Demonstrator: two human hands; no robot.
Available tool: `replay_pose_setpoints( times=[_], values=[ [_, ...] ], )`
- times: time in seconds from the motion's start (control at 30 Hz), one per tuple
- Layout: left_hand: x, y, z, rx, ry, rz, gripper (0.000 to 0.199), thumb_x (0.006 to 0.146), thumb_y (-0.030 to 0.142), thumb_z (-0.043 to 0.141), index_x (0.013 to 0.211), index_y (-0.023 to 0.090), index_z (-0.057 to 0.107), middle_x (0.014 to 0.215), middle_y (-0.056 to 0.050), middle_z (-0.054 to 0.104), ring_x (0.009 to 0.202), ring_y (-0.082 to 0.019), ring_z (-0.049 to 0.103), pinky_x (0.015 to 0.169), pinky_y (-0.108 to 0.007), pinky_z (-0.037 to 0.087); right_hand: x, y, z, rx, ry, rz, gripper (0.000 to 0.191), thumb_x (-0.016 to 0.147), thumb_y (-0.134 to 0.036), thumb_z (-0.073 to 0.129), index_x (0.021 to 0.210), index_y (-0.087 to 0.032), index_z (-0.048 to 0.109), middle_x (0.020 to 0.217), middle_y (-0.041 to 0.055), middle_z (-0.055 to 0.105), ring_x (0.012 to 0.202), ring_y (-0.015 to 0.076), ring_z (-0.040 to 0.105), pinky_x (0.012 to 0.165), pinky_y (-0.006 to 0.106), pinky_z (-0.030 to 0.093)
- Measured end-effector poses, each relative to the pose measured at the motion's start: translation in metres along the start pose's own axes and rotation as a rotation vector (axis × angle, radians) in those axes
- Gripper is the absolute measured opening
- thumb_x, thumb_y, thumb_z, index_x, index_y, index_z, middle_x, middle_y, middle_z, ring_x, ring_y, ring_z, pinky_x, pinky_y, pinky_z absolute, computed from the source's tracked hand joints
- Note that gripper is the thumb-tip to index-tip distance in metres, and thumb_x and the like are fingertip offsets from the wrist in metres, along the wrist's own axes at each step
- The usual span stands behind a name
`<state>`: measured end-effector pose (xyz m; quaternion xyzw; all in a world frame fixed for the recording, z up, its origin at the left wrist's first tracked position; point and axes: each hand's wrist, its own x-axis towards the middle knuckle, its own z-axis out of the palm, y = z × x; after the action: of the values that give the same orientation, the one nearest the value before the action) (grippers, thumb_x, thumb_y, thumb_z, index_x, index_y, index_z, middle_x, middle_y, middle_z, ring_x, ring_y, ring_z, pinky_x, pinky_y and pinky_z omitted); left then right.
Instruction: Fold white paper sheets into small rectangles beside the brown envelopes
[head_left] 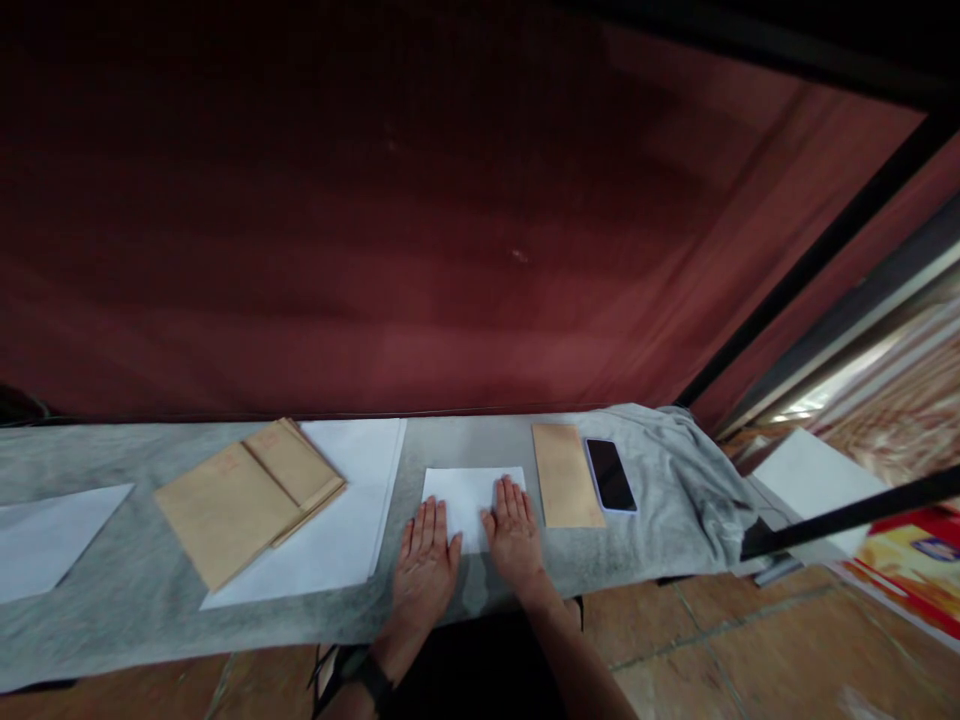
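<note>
A small white sheet of paper (469, 497) lies on the grey cloth in front of me; whether it is folded I cannot tell. My left hand (427, 560) rests flat at its left edge, fingers stretched out. Flat on the right part of the same paper is my right hand (514, 538), its fingers also extended. Neither hand grips anything. Just right of my right hand lies a brown envelope (568, 475), with a phone (611, 475) beside it, dark screen up.
Left of my hands, brown envelopes (232, 500) overlap a stack of white paper (337, 540). More white paper (60, 535) lies at the far left. Grey cloth (472, 435) covers the narrow table, against a dark red panel (420, 250). A black bar (847, 515) crosses at right.
</note>
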<state>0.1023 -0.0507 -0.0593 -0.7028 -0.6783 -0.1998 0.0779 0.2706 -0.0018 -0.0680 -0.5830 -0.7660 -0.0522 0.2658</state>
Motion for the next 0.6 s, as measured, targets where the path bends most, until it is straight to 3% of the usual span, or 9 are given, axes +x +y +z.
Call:
replay_pose_setpoints(
  times=[0.2,0.3,0.43,0.5,0.6],
  values=[
    [-0.003,-0.007,0.0,-0.015,0.011,-0.062,0.06,0.1,0.037,0.033,0.147,0.002,0.046,0.153,-0.024,0.046,0.142,-0.035,0.044,0.116,-0.053,0.036,-0.037,0.006,-0.014,-0.061,0.058,-0.025,0.071,0.105,-0.044,0.039,0.161,-0.008,0.013,0.157,0.0215,0.038,0.142,0.0309,0.043,0.114,0.047,0.037],
    [-0.002,0.003,0.001,-0.012,0.029,-0.08,0.058,0.1,0.035,0.034,0.148,0.003,0.044,0.154,-0.023,0.044,0.145,-0.034,0.04,0.118,-0.054,0.034,-0.052,0.007,-0.021,-0.063,0.058,-0.035,0.073,0.105,-0.044,0.041,0.161,-0.009,0.01,0.156,0.021,0.039,0.14,0.0314,0.046,0.114,0.047,0.038],
    [-0.002,0.034,0.009,-0.064,-0.045,0.064,0.057,0.099,0.029,0.036,0.154,0.013,0.037,0.159,-0.015,0.039,0.149,-0.028,0.033,0.12,-0.049,0.032,-0.058,0.007,-0.026,-0.051,0.049,-0.029,0.069,0.105,-0.041,0.038,0.161,-0.008,0.013,0.156,0.0209,0.039,0.141,0.0317,0.045,0.114,0.048,0.037],
    [-0.002,0.046,0.013,-0.087,-0.088,0.119,0.057,0.099,0.027,0.035,0.154,0.012,0.036,0.16,-0.014,0.039,0.15,-0.026,0.033,0.121,-0.046,0.031,-0.057,0.006,-0.027,-0.055,0.052,-0.03,0.067,0.106,-0.038,0.037,0.161,-0.008,0.013,0.157,0.0208,0.039,0.141,0.0314,0.044,0.114,0.048,0.037],
    [0.001,0.043,0.016,-0.081,-0.099,0.123,0.058,0.1,0.03,0.034,0.154,0.009,0.036,0.159,-0.016,0.04,0.15,-0.026,0.032,0.122,-0.046,0.029,-0.056,0.006,-0.027,-0.069,0.062,-0.035,0.068,0.106,-0.039,0.037,0.161,-0.008,0.011,0.156,0.0211,0.04,0.141,0.0312,0.045,0.115,0.047,0.037]
  ],
)
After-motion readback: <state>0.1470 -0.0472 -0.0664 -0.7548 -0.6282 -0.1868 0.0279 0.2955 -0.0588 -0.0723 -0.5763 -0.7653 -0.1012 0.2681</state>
